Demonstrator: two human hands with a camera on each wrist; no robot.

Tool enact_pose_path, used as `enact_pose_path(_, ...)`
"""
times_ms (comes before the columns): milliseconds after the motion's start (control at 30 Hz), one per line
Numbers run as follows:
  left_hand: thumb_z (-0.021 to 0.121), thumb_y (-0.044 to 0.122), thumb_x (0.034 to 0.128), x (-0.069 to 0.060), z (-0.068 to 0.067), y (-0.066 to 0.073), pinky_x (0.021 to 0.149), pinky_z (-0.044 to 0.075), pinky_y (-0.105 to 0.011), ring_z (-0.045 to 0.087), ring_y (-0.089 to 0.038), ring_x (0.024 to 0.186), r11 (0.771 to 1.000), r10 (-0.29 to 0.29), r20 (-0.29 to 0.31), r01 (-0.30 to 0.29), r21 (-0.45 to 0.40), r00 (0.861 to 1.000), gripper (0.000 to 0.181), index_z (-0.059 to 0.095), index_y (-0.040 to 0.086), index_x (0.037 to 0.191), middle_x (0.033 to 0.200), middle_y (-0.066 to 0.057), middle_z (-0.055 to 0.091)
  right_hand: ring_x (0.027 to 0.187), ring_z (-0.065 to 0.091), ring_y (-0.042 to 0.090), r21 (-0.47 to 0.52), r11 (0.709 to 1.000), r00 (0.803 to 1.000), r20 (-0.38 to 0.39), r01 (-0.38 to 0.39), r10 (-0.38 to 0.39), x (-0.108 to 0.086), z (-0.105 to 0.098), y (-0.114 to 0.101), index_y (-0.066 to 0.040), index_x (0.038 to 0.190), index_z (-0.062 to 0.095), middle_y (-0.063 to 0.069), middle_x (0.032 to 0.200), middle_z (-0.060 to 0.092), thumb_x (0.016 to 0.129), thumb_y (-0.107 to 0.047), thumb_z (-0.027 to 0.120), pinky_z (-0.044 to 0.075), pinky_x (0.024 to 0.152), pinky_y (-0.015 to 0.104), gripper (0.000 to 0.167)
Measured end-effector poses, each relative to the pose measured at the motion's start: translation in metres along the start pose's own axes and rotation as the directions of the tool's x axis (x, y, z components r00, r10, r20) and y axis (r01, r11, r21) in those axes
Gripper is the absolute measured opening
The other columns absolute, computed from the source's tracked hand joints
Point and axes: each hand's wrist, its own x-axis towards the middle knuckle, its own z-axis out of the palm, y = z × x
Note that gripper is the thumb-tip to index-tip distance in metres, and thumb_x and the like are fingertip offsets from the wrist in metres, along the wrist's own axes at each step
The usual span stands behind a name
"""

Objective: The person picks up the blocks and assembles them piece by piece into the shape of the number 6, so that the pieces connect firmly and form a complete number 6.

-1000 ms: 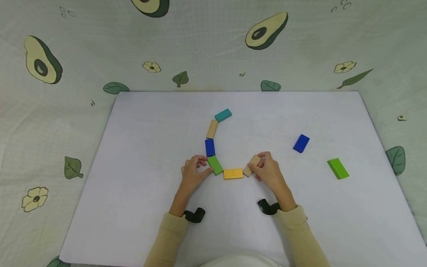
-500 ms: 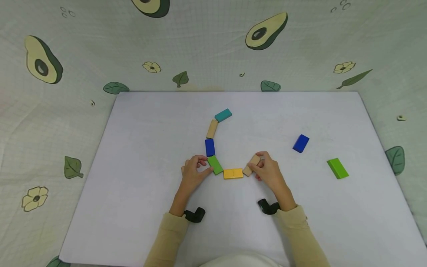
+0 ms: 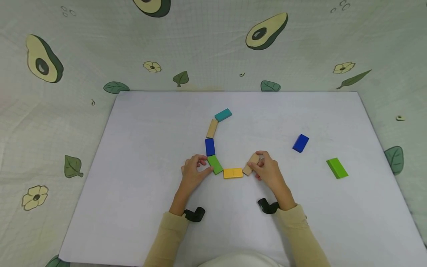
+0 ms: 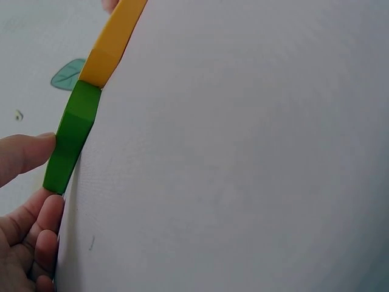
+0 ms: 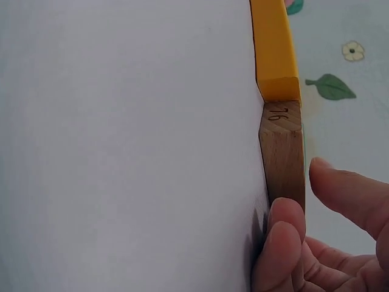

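My left hand (image 3: 193, 172) pinches a green block (image 3: 215, 165) between thumb and fingers; in the left wrist view the thumb lies against one side of this green block (image 4: 73, 134). A yellow block (image 3: 233, 173) touches the green one's right end. Past it, my right hand (image 3: 267, 168) holds a plain wooden block (image 3: 248, 170) at a slant, its near end meeting the yellow block. In the right wrist view, fingers (image 5: 282, 243) cover the far end of the wooden block (image 5: 284, 158), marked with a number. These blocks all lie on the white table.
From the green block a curved row runs away from me: a blue block (image 3: 210, 147), a wooden block (image 3: 212, 128) and a teal block (image 3: 223, 115). Apart on the right lie another blue block (image 3: 301, 143) and another green block (image 3: 337, 168). A patterned cloth (image 3: 213, 44) surrounds the white tabletop (image 3: 150, 126).
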Motion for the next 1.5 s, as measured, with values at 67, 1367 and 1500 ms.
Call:
enact_pose_path(67, 0.073, 0.029, 0.0784, 0.000, 0.000, 0.001, 0.082, 0.023, -0.039, 0.045, -0.019, 0.089, 1.000, -0.004, 0.004, 0.004, -0.003, 1.000, 0.036, 0.058, 0.013, 0.108, 0.090, -0.002, 0.059, 0.055, 0.055, 0.015, -0.004, 1.000, 1.000, 0.005, -0.004, 0.004, 0.000, -0.002, 0.001, -0.004, 0.135, 0.036, 0.010, 0.079, 0.059, 0.090, -0.031, 0.060, 0.045, 0.054, 0.027, 0.058)
enact_pose_path(1367, 0.073, 0.029, 0.0781, 0.000, 0.000, -0.001, 0.079, 0.023, -0.039, 0.045, -0.018, 0.087, 1.000, 0.025, -0.007, -0.025, -0.012, 1.000, 0.036, 0.058, 0.013, 0.107, 0.089, -0.001, 0.058, 0.083, 0.056, 0.022, -0.015, 0.944, 0.905, -0.288, -0.330, 0.312, 0.023, -0.111, 0.054, 0.004, 0.139, 0.029, 0.022, 0.116, 0.051, 0.090, -0.050, 0.047, 0.041, 0.068, 0.026, 0.075)
enact_pose_path(1500, 0.073, 0.029, 0.0780, -0.001, 0.000, 0.000, 0.078, 0.023, -0.038, 0.045, -0.017, 0.087, 0.999, 0.030, -0.011, -0.030, -0.011, 0.999, 0.036, 0.058, 0.013, 0.107, 0.089, -0.001, 0.059, 0.089, 0.055, 0.026, -0.002, 0.932, 0.894, -0.285, -0.361, 0.346, 0.027, -0.109, 0.053, 0.007, 0.137, 0.031, 0.024, 0.117, 0.051, 0.090, -0.049, 0.048, 0.044, 0.074, 0.033, 0.075)
